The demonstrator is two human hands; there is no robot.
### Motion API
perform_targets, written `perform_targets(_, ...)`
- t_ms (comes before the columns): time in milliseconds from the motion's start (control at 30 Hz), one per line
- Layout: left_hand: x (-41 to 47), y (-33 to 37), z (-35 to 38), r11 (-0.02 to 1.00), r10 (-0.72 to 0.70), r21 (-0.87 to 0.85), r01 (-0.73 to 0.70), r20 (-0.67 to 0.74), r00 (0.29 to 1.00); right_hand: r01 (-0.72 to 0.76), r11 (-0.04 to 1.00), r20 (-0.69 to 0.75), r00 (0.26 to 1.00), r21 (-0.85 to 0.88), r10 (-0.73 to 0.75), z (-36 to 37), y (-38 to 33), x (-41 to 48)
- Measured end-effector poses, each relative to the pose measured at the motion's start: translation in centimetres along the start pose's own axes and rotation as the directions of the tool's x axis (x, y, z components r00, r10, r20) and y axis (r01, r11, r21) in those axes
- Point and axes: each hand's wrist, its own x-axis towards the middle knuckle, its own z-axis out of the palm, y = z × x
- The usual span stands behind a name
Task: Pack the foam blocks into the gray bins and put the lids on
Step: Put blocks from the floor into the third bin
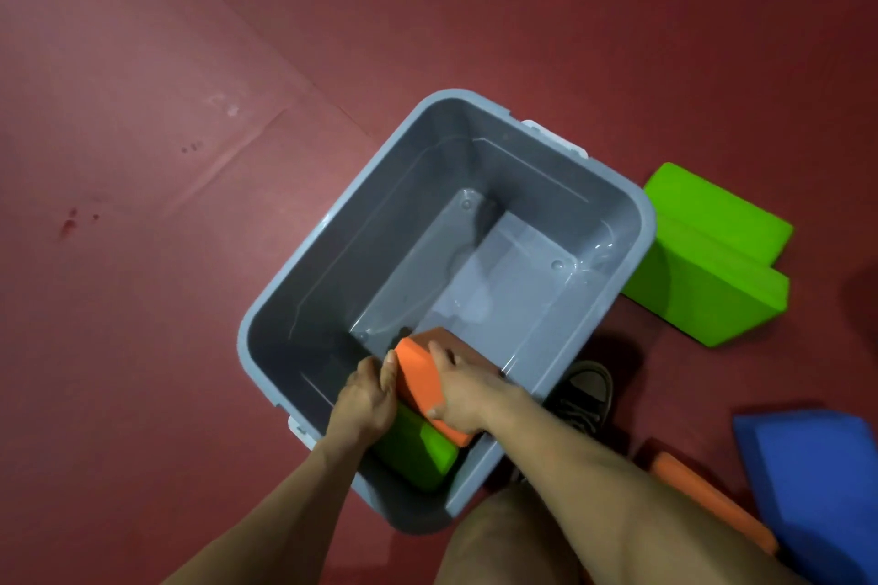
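Note:
A large gray bin (328, 223) stands open on the red floor, most of its bottom bare. Inside its near corner lies a green foam block (418, 451). An orange foam block (420, 382) sits tilted on top of it. My right hand (463, 390) grips the orange block from the right, thumb on its top face. My left hand (368, 397) presses against the block's left side with straight fingers. No lid is in view.
Two green foam blocks (708, 252) lie stacked on the floor right of the bin. At the lower right are a blue foam block (817, 485) and an orange foam block (712, 504). My shoe (586, 392) stands beside the bin's near right wall.

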Motion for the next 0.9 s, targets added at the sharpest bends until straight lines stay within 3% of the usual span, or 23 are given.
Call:
perform_targets(333, -1.3, 5.9, -2.8, 0.998, 0.069, -0.005, -0.07, -0.104, 0.992, -0.01, 1.0, -0.188, 0.982, 0.008, 0.012, -1.7, -0.4, -4.7)
perform_targets(633, -6.8, 12.2, -3.8, 0.972, 0.236, 0.016, -0.236, -0.14, 0.962, -0.021, 0.999, -0.399, 0.917, -0.028, 0.008, -6.3, 1.1, -13.8)
perform_targets(900, -7.8, 13.0, -3.6, 0.968, 0.245, 0.094, -0.234, -0.141, 0.959, -0.049, 0.997, -0.447, 0.892, 0.056, 0.069, -5.7, 4.4, -16.7)
